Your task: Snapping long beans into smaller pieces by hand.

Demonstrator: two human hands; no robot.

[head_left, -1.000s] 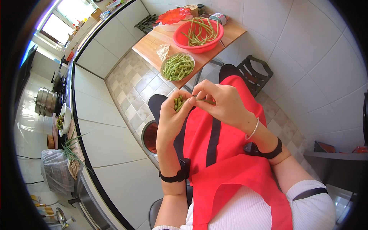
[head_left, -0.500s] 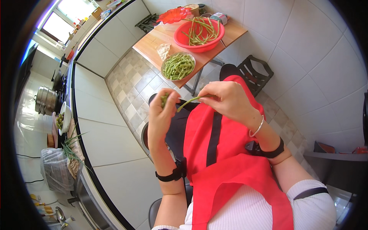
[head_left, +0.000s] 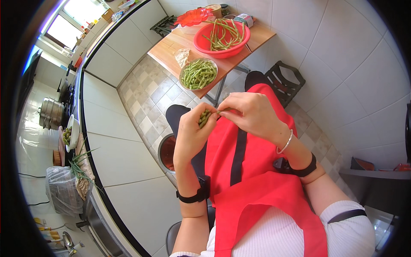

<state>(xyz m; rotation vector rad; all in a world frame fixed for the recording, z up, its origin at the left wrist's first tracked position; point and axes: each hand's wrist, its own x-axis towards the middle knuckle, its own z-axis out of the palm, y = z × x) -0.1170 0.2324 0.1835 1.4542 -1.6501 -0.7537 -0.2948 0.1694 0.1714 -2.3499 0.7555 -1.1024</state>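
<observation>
Above my lap, my left hand [head_left: 196, 128] is closed around several short green bean pieces [head_left: 205, 118]. My right hand [head_left: 249, 112] pinches a long green bean [head_left: 223, 111], whose near end meets the fingertips of my left hand. Beyond them, a round bowl [head_left: 185, 84] full of snapped bean pieces [head_left: 199, 73] sits at the near corner of the wooden table [head_left: 166, 55]. Behind it stands a red basin [head_left: 222, 54] with long whole beans [head_left: 224, 36] in it.
A red scalloped dish [head_left: 192, 17] and a crumpled wrapper [head_left: 182, 56] are on the table. A dark slatted stool [head_left: 286, 83] stands by the wall. Beside my left leg is a round bin [head_left: 166, 153]. The counter at left holds a steel pot [head_left: 51, 112] and a white bowl [head_left: 73, 132].
My left hand has moved right and my hands have come together. The bean that stretched between them is now mostly hidden by the fingers.
</observation>
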